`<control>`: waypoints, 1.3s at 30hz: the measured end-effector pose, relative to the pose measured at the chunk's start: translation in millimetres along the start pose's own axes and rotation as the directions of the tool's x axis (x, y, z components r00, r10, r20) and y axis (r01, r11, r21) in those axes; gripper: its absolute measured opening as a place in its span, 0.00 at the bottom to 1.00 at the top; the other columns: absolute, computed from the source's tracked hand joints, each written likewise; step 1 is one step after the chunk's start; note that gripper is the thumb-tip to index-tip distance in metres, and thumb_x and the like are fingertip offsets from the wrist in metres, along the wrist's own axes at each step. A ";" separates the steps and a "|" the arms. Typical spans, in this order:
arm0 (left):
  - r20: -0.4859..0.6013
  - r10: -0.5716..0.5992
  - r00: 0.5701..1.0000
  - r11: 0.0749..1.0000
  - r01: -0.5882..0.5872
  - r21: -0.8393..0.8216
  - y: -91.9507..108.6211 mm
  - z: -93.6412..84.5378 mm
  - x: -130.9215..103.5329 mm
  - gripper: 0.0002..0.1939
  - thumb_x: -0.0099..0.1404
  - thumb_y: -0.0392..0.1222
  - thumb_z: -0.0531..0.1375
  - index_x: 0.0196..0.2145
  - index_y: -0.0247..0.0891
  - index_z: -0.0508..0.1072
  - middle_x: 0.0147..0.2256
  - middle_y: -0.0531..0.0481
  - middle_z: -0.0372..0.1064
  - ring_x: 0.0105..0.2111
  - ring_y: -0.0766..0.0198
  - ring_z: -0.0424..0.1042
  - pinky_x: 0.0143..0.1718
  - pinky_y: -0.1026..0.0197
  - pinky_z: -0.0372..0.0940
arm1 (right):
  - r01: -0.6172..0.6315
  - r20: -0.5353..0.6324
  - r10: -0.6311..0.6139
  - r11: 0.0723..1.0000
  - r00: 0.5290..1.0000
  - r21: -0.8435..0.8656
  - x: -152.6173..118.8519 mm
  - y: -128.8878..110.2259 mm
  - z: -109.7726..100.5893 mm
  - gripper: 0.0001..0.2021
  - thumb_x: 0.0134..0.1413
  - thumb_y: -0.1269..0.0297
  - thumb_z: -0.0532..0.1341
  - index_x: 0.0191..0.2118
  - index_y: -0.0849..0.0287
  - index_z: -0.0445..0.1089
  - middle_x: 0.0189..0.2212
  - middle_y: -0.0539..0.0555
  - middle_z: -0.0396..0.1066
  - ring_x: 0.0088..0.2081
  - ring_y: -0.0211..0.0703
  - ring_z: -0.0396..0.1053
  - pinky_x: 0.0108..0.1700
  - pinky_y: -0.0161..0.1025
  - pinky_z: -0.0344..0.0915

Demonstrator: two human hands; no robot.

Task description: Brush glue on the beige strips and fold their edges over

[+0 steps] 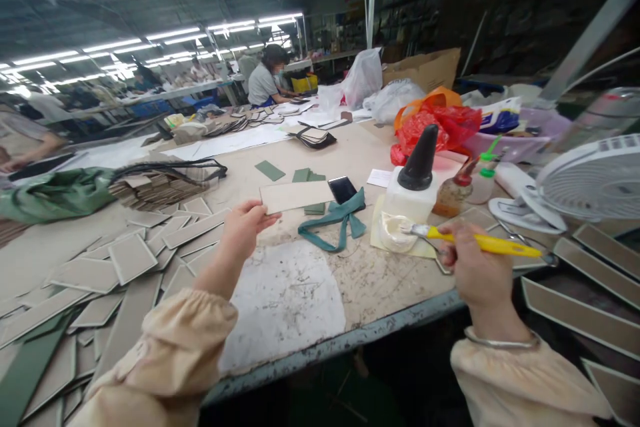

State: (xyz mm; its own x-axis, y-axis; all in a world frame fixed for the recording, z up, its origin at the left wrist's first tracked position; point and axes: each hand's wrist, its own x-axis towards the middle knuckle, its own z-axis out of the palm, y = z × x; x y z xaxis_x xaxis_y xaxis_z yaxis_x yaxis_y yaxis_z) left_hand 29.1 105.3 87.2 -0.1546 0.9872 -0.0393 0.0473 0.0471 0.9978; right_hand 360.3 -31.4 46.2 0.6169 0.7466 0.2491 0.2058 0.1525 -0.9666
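My left hand (249,227) pinches one end of a flat beige rectangular panel (295,195), held above the table. My right hand (473,260) grips a yellow-handled brush (487,243); its bristles touch the whitish paste in a small dish (395,232). Behind the dish stands a white plastic bottle (413,195) with a tall black cone-shaped cap (420,159). A teal fabric strip (336,223) lies between my hands, beside a dark phone-like object (343,189). Green rectangular pieces (270,170) lie beyond the panel, some partly hidden by it.
Loose grey-beige panels (131,259) cover the left side; more panels (583,313) lie at the right. A white fan (593,180), a brownish bottle (453,197) and red plastic bags (430,123) stand at the right. The table edge (340,340) runs in front. Another person (264,83) sits farther back.
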 end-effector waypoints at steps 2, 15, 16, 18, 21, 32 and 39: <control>0.030 -0.137 0.990 0.986 0.140 -0.094 -8.8 -21.1 -37.2 0.07 0.55 0.35 0.60 0.33 0.34 0.65 0.27 0.52 0.70 0.30 0.63 0.77 0.32 0.66 0.72 | -0.019 0.019 0.017 0.992 1.000 0.128 -6.2 -5.9 3.8 0.19 0.56 0.43 0.57 0.32 0.56 0.67 0.15 0.46 0.58 0.16 0.35 0.54 0.17 0.34 0.49; 0.102 -0.112 0.988 0.800 0.028 0.600 -94.7 -78.7 -160.5 0.07 0.61 0.43 0.59 0.34 0.37 0.70 0.25 0.49 0.72 0.26 0.62 0.74 0.30 0.61 0.70 | -0.230 0.596 0.097 0.961 0.797 0.151 -81.6 -10.7 69.2 0.25 0.58 0.39 0.51 0.36 0.57 0.70 0.17 0.46 0.55 0.19 0.35 0.52 0.20 0.33 0.49; 0.152 0.059 0.987 0.735 -0.147 0.662 -96.7 -84.0 -162.6 0.08 0.61 0.43 0.59 0.37 0.37 0.72 0.29 0.47 0.73 0.29 0.61 0.74 0.33 0.60 0.70 | -0.215 0.616 0.097 0.969 0.782 0.119 -87.4 -9.8 73.6 0.25 0.58 0.39 0.50 0.36 0.57 0.71 0.18 0.47 0.56 0.20 0.35 0.54 0.21 0.33 0.51; 0.316 0.300 0.900 0.580 -0.435 0.689 -99.0 -92.0 -166.3 0.10 0.63 0.40 0.58 0.43 0.39 0.73 0.36 0.44 0.73 0.37 0.60 0.73 0.40 0.58 0.69 | -0.172 0.651 0.089 0.983 0.754 0.064 -97.6 -8.1 81.9 0.25 0.60 0.40 0.49 0.36 0.57 0.72 0.18 0.47 0.57 0.21 0.36 0.56 0.22 0.34 0.54; 0.551 0.361 0.752 0.433 -0.659 0.615 -100.5 -95.9 -169.0 0.10 0.67 0.37 0.56 0.42 0.40 0.75 0.39 0.43 0.72 0.40 0.60 0.71 0.43 0.57 0.68 | -0.108 0.693 0.076 0.994 0.717 0.003 -109.7 -7.4 93.9 0.23 0.61 0.43 0.50 0.36 0.57 0.72 0.17 0.46 0.56 0.21 0.36 0.57 0.24 0.34 0.56; 0.662 0.325 0.675 0.348 -0.736 0.580 -106.7 -96.7 -161.4 0.10 0.67 0.34 0.54 0.40 0.37 0.76 0.37 0.45 0.73 0.38 0.60 0.68 0.41 0.57 0.68 | 0.096 0.792 0.061 0.984 0.607 -0.149 -132.5 -9.4 122.5 0.15 0.62 0.51 0.53 0.35 0.56 0.69 0.18 0.45 0.63 0.22 0.38 0.63 0.28 0.35 0.59; 0.678 0.297 0.673 0.339 -0.738 0.584 -103.3 -94.8 -160.7 0.10 0.67 0.34 0.54 0.38 0.37 0.76 0.37 0.45 0.72 0.38 0.59 0.67 0.42 0.57 0.67 | 0.102 0.822 0.067 0.983 0.565 -0.151 -135.6 -8.4 130.9 0.14 0.62 0.52 0.53 0.35 0.55 0.69 0.18 0.44 0.64 0.22 0.37 0.65 0.30 0.35 0.60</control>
State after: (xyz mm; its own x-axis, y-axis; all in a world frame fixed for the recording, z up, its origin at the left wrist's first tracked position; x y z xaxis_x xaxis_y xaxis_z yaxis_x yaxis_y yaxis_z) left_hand -44.5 -72.7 -4.5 0.5788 0.7812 0.2338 0.7061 -0.6236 0.3354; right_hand 175.5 -49.1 12.8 -0.2625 0.9645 0.0269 0.3799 0.1289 -0.9160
